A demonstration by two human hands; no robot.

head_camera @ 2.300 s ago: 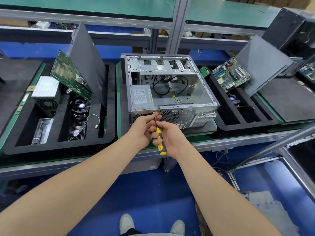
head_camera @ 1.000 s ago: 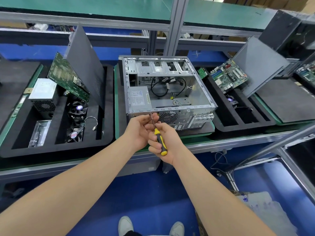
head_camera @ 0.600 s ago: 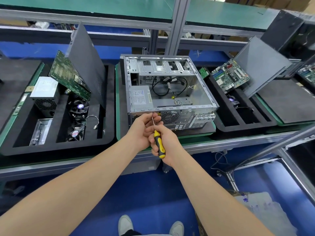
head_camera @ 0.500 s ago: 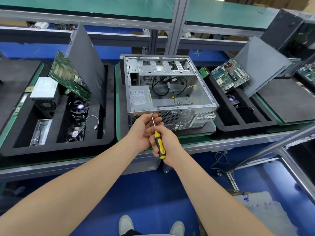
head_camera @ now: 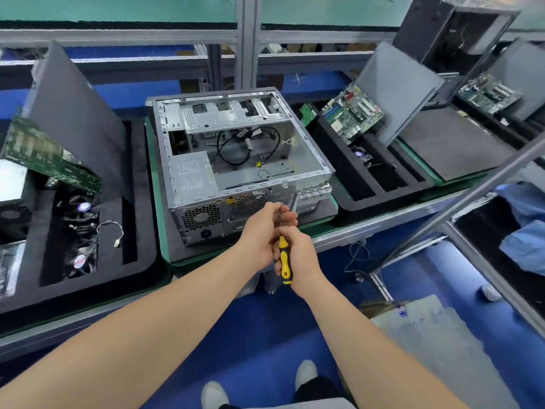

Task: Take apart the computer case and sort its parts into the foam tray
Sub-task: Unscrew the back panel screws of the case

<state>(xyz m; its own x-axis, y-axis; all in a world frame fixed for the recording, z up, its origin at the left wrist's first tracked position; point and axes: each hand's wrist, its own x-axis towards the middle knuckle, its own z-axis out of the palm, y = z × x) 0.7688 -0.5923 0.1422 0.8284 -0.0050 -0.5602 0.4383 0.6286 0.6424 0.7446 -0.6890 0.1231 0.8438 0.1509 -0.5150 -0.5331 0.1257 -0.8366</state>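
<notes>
An open silver computer case lies on its side on a black pad at the bench's middle, its power supply inside at the left. My right hand grips a yellow-and-black screwdriver by the handle. My left hand pinches the screwdriver's metal shaft just in front of the case's rear panel. The tip is hidden behind my fingers. A black foam tray sits left of the case and holds a leaning side panel, a green circuit board and fans.
Another foam tray to the right holds a motherboard and a leaning grey panel. A metal upright stands behind the case. A slanted rail crosses at the right. The floor below is blue.
The view has swung left, so the case and hands sit further right. Both hands have shifted right along the case's rear panel, away from the power supply grille, still holding the screwdriver.
</notes>
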